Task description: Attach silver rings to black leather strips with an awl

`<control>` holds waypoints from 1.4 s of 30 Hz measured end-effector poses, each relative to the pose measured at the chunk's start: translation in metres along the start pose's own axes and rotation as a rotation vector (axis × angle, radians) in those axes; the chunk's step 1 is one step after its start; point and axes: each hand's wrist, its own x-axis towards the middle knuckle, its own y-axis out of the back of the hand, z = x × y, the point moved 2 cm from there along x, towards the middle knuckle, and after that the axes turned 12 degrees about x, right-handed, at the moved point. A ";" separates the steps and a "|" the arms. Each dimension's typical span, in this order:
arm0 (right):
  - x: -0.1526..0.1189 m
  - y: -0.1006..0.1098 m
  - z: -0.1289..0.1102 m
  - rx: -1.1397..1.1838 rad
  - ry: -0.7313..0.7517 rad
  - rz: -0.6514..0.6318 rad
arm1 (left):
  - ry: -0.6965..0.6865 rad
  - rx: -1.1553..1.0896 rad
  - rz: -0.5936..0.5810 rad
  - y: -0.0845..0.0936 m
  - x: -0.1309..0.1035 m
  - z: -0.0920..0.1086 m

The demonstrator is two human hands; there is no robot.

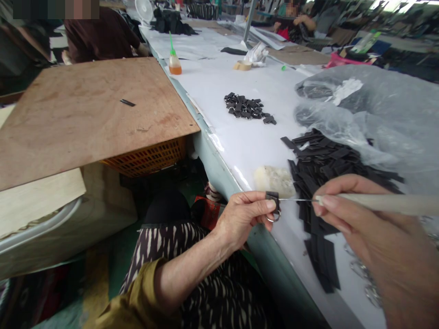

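Observation:
Between the thumb and fingers of my left hand is a folded dark strip with a metal ring hanging from its lower end. My right hand is closed around a pale-handled tool, whose thin metal tip reaches left to the strip's edge. Behind the strip lies a worn cream-coloured block. A large heap of dark flat strips spreads beside and behind my right hand. Farther back on the white table sits a pile of dark looped pieces with rings.
Clear plastic sheeting covers the right side. A bottle with orange liquid and a tape roll stand farther back. At left is a wooden board above an orange crate. A person in a dark top sits beyond.

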 end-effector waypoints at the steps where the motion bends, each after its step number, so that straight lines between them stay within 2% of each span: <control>1: 0.000 0.000 0.001 -0.002 0.004 -0.001 | 0.000 -0.002 0.005 0.000 0.000 0.000; 11: 0.002 0.000 0.005 -0.053 -0.030 -0.091 | -0.006 0.038 0.039 -0.002 -0.001 0.001; 19: -0.001 -0.008 0.003 -0.002 -0.064 -0.097 | -0.030 0.064 0.062 -0.001 0.000 0.000; 26: 0.000 -0.007 0.005 -0.005 -0.069 -0.085 | -0.036 0.094 0.104 0.003 0.000 -0.002; 33: 0.001 -0.005 0.007 0.001 -0.106 -0.071 | -0.033 0.115 0.107 0.004 0.001 -0.003; 38: 0.004 -0.001 0.012 0.010 -0.071 -0.088 | -0.032 0.126 0.076 0.003 -0.001 -0.005; 42: 0.002 -0.003 0.007 -0.007 -0.060 -0.034 | -0.048 0.126 0.071 0.002 -0.003 -0.005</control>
